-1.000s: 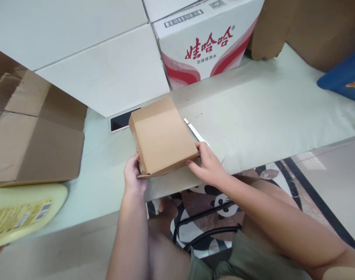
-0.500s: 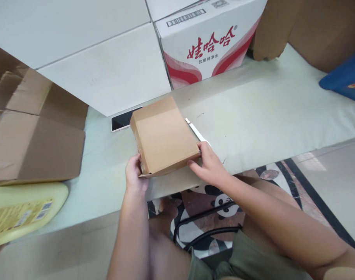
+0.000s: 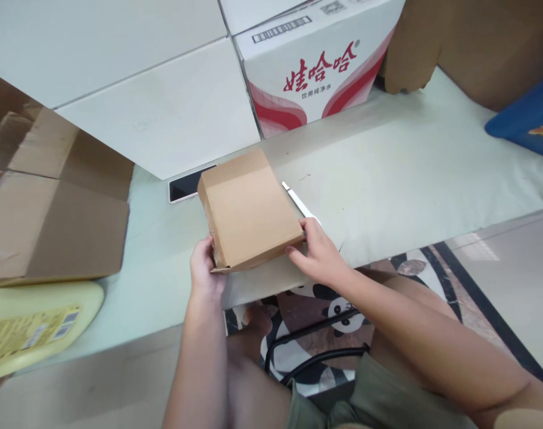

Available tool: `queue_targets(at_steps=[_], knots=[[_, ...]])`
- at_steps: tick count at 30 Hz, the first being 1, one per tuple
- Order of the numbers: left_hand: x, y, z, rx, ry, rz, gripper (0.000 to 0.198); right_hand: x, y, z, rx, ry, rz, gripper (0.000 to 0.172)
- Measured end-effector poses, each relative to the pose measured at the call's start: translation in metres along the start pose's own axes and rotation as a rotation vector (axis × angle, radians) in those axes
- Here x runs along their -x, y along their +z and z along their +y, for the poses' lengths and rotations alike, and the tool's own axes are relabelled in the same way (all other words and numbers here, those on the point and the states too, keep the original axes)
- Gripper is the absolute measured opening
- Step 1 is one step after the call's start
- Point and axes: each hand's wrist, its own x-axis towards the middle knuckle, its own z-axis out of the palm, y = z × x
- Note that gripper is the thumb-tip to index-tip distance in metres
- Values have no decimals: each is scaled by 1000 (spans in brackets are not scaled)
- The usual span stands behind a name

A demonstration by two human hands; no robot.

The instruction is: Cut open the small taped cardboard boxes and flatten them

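A small brown cardboard box (image 3: 247,208) lies on the pale green table (image 3: 387,173) near its front edge. My left hand (image 3: 204,271) grips the box's near left corner, fingers tucked under it. At the near right corner, my right hand (image 3: 318,253) holds the box with thumb and fingers closed on the edge. A white pen-like tool (image 3: 298,202) lies on the table just right of the box, its near end under my right hand.
A phone (image 3: 186,186) lies behind the box. White cartons (image 3: 155,113) and a red-and-white printed carton (image 3: 316,59) stand at the back. Opened brown cardboard (image 3: 52,220) and a yellow object (image 3: 34,328) sit left; a blue item (image 3: 528,119) right.
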Motion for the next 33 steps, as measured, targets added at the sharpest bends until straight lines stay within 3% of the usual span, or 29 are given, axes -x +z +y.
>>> queue_targets(at_steps=[4, 33], knots=[[-4, -5, -3, -13, 26, -37, 19, 0, 0, 1, -5, -1, 2, 27], [8, 9, 5, 33, -26, 30, 17, -1, -3, -3, -22, 34, -36, 30]])
